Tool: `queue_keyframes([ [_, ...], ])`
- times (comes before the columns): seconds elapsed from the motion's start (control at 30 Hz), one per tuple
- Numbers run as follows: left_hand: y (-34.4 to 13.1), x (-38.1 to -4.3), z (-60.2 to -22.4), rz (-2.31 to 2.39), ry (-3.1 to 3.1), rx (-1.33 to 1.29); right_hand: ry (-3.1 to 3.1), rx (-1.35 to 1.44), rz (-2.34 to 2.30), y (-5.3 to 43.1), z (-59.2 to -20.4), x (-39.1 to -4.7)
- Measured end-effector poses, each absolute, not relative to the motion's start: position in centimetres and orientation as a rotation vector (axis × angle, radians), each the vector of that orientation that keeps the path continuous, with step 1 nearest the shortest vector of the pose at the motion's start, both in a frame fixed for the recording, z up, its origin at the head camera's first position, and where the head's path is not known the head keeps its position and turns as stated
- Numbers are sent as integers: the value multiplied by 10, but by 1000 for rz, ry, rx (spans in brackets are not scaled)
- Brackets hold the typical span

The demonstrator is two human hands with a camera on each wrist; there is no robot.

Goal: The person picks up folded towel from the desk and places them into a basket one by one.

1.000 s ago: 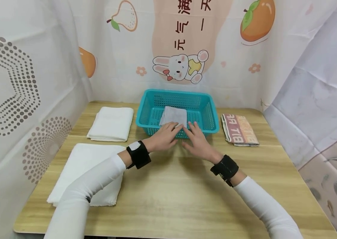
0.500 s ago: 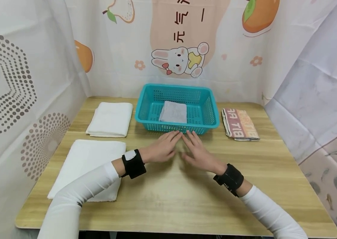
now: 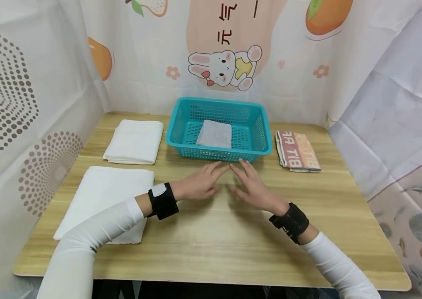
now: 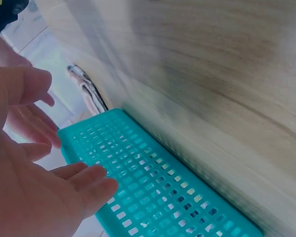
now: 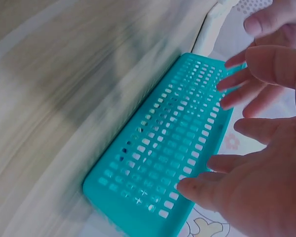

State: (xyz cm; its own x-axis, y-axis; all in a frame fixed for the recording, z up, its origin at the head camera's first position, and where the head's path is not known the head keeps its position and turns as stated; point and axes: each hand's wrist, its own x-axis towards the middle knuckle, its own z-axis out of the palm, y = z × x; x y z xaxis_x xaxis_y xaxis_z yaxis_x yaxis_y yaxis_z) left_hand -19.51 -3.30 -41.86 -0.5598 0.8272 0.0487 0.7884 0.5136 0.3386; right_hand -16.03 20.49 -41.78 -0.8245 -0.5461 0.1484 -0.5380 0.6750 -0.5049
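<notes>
A teal plastic basket (image 3: 218,153) with slotted walls stands at the back middle of the table, and a folded pale grey cloth (image 3: 215,133) lies inside it. Just in front of the basket hover both hands, fingertips pointing toward each other and nearly meeting. The left hand (image 3: 199,182) has its fingers extended and holds nothing. Likewise the right hand (image 3: 256,189) is spread with nothing in it. In the left wrist view the basket's front wall (image 4: 153,182) lies beyond the left fingers; the right wrist view shows the same wall (image 5: 158,133) beside the right fingers.
On the left lie a folded white towel (image 3: 136,141) and, nearer, a larger white towel (image 3: 111,187), partly behind the left sleeve. Right of the basket is a folded patterned cloth (image 3: 298,151). The wooden table (image 3: 211,249) is backed by a printed curtain (image 3: 140,62).
Both hands have drawn back slightly from the basket's front edge toward the person, still with fingers extended. The head view has tilted downward a little. The grey cloth stays in the basket.
</notes>
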Motion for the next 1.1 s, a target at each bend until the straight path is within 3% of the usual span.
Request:
queue_keyframes([
  [0.27,-38,-193,-418,390,2573,1502,2959,-867,-879,216,-409,-167],
  [0.67,-45,-183,-426,411,2430,1276,3132,-767,-973,251,-407,-189],
  [1.1,-49,-177,-426,457,2380,1172,3191,-360,-869,300,-415,-238],
])
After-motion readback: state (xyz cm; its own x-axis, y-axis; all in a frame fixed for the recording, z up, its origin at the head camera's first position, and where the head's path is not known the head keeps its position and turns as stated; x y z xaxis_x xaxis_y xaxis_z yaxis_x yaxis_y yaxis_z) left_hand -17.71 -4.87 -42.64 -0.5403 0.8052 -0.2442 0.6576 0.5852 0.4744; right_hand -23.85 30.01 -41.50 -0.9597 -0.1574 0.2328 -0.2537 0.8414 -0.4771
